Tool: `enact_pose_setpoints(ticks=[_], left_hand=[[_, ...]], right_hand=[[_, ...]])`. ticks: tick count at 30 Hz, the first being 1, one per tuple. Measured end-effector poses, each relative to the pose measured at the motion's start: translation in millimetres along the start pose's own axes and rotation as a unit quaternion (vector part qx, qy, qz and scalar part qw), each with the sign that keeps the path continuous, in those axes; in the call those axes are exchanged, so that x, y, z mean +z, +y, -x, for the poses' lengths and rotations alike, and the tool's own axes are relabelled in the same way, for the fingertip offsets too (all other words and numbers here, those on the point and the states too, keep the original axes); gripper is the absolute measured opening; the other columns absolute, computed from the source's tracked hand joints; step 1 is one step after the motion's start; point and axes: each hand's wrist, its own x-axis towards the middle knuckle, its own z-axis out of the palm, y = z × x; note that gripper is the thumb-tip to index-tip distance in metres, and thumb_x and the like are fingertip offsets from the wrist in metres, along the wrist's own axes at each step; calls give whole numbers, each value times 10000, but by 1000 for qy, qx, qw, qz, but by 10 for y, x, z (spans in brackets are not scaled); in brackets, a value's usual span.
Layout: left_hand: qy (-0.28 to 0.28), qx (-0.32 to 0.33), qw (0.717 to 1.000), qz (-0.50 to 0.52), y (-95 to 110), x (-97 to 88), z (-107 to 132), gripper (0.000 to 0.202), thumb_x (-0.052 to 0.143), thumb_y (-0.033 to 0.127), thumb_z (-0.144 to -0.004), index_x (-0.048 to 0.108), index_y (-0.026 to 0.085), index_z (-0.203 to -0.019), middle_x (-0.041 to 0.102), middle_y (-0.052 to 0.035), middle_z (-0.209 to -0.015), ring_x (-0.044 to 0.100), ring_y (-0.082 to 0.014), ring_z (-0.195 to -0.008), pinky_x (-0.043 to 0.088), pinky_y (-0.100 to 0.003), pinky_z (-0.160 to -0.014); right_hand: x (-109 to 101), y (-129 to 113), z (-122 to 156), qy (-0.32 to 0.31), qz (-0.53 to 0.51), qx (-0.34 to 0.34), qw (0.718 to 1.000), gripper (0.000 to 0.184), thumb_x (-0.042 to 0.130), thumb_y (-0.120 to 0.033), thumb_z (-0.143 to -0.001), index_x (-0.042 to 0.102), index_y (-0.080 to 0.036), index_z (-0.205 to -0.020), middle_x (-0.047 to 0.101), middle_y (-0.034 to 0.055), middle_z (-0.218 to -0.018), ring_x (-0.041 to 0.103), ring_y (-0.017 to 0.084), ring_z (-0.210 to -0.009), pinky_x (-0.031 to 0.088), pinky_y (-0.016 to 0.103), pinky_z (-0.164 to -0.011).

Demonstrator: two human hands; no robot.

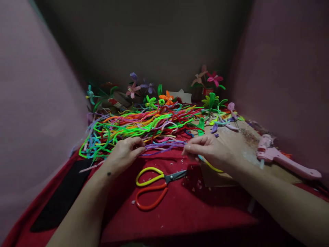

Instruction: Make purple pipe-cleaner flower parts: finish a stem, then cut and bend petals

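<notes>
Purple pipe cleaners (164, 146) stretch across the front of a large, many-coloured pile of pipe cleaners (144, 125). My left hand (127, 151) has thumb and fingertips pinched together at their left end. At their right end, my right hand (205, 147) is also closed in a pinch, though its fingertips partly blur into the strands. Just below and between my hands lie scissors (164, 181) with one yellow and one red handle, blades pointing right. A yellow pipe cleaner (212, 166) pokes out beneath my right hand.
A pink glue gun (285, 157) rests on the cardboard (250, 137) at right. Fuzzy flowers (167, 98) stand along the back. A black flat object (63, 197) lies at left on the red cloth (180, 219), where small scraps are scattered. Walls close in on both sides.
</notes>
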Motion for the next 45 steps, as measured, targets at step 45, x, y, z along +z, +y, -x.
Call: enact_pose_setpoints(ticks=[45], left_hand=[[24,-99,788,607,434,76,49,215,765,244,-588,571,163,-631,447,66,-442,378,-48,-386,287,-151,-363]], right_hand=[[154,-25,19,-41,32,78,996,204,454,-208,-855,440,-167,-656,536,-34,-531,471,51,-386,367,144,-345]])
